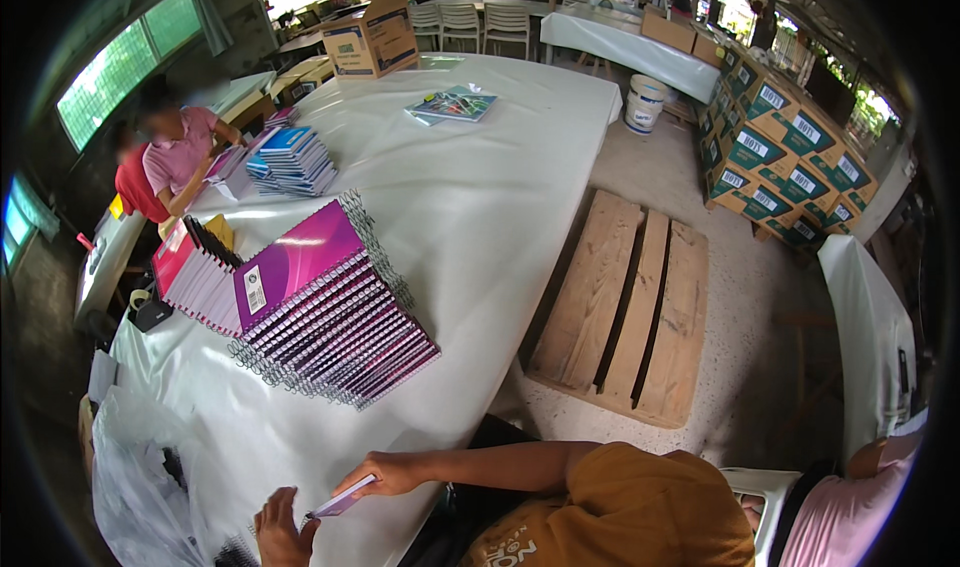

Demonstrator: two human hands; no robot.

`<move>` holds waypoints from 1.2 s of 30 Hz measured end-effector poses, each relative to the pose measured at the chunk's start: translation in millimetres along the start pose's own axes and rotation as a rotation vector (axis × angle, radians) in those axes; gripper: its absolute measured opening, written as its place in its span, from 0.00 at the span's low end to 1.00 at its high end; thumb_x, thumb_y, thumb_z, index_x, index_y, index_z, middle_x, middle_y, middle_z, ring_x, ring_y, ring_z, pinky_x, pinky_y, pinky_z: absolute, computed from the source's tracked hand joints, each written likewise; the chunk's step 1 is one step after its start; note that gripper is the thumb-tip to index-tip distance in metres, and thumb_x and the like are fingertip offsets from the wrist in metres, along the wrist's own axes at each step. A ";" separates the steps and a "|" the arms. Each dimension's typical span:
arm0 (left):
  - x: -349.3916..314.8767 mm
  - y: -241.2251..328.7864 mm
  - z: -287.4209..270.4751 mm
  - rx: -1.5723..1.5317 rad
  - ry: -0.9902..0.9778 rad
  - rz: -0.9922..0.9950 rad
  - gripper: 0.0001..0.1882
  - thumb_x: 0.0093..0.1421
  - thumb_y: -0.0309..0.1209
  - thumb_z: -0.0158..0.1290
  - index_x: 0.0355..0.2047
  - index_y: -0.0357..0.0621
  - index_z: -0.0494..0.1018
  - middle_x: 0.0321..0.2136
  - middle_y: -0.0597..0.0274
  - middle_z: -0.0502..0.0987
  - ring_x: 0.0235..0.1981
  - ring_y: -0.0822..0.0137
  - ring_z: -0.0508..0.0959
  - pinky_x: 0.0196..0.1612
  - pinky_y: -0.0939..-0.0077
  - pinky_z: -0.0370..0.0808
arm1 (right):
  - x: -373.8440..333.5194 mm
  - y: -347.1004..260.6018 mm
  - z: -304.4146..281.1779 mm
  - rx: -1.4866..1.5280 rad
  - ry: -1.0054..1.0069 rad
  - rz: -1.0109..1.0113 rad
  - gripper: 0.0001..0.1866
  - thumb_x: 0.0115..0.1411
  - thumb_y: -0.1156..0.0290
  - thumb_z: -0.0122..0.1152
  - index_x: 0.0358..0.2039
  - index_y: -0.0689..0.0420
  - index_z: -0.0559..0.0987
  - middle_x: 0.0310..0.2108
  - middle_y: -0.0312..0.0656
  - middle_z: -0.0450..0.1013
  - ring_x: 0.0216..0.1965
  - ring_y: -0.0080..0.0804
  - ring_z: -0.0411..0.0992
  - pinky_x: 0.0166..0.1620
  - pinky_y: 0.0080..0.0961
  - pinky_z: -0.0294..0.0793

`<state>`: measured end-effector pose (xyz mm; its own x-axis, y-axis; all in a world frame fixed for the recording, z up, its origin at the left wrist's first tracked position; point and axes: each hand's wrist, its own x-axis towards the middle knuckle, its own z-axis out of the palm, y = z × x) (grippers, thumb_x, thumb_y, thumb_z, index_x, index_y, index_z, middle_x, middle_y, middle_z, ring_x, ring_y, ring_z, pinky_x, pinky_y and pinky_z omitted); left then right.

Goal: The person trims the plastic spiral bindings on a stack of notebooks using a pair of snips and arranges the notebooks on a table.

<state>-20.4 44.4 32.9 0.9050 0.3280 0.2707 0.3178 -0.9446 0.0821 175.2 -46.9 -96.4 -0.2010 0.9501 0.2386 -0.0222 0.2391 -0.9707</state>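
In my right hand (393, 474) I grip a thin notebook (347, 495) by its edge, seen nearly edge-on at the bottom of the view. My left hand (283, 529) has bent fingers around a dark spiral wire (307, 519) at the notebook's near end; the palm side is hidden. More dark coil (237, 550) shows on the other side of that hand. Beyond my hands stands a fanned stack of purple notebooks (330, 307), with loose wire coils sticking out along their edges. A stack of red-covered notebooks (200, 282) leans beside it.
A white-covered table (480, 217) carries blue books (290, 162), a flat pile (452, 105) and a cardboard box (370, 42). Clear plastic (150, 477) hangs at lower left. Two people (180, 152) sit across. At right are a wooden pallet (625, 307), a bucket (645, 104) and stacked cartons (785, 152).
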 end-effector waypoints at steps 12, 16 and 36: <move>-7.1 3.2 0.3 0.178 -0.399 -0.240 0.15 0.52 0.35 0.57 0.39 0.46 0.71 0.37 0.60 0.75 0.40 0.59 0.73 0.47 0.65 0.67 | -1.4 -2.4 4.6 -0.047 0.019 -0.077 0.18 0.57 0.79 0.52 0.50 0.57 0.73 0.43 0.49 0.74 0.38 0.38 0.74 0.44 0.27 0.70; -12.2 2.5 6.2 -0.068 -0.179 -0.108 0.11 0.41 0.29 0.63 0.26 0.45 0.75 0.24 0.62 0.77 0.31 0.57 0.75 0.47 0.63 0.64 | -6.1 -4.8 11.2 -0.023 0.015 -0.100 0.19 0.58 0.77 0.53 0.51 0.56 0.72 0.45 0.48 0.73 0.41 0.42 0.74 0.44 0.29 0.71; -120.2 47.3 107.7 0.450 0.429 -0.114 0.56 0.54 0.68 0.35 0.60 0.23 0.43 0.60 0.26 0.41 0.62 0.29 0.36 0.56 0.29 0.31 | -25.6 5.8 60.8 -0.232 -0.004 -0.321 0.27 0.49 0.84 0.55 0.52 0.55 0.71 0.50 0.46 0.70 0.44 0.42 0.73 0.45 0.31 0.73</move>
<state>-83.7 -38.5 -99.1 0.6944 0.3039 0.6523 0.5774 -0.7762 -0.2532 120.7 -82.1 -109.8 -0.2237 0.8191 0.5282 0.1377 0.5630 -0.8149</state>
